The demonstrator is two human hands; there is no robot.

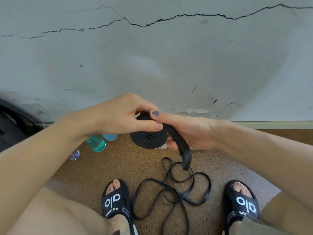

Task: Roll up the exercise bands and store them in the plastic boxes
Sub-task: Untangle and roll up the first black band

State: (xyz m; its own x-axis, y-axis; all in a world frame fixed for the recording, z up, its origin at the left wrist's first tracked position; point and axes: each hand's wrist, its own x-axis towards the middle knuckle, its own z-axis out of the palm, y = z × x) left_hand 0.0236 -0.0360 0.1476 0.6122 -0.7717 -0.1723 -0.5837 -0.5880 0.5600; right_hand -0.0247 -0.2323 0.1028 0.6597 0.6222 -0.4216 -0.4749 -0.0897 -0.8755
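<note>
A black exercise band is wound into a flat roll (pixel 149 137) held in front of me above the floor. My left hand (pixel 125 114) grips the roll from the top, thumb pressed on its near face. My right hand (pixel 188 131) cups the roll from the right, one finger over its top edge, and the band's loose tail (pixel 183 153) runs through that hand and hangs down. More thin black bands (pixel 176 190) lie tangled on the speckled brown floor between my feet. No plastic box is clearly seen.
My two feet in black sandals (pixel 116 200) (pixel 242 200) flank the tangle. A teal bottle (pixel 96 143), a blue object (pixel 110 136) and a small clear blue-printed item (pixel 75 155) lie on the floor at left. A cracked grey wall (pixel 152 56) rises ahead; dark gear (pixel 10 126) sits at far left.
</note>
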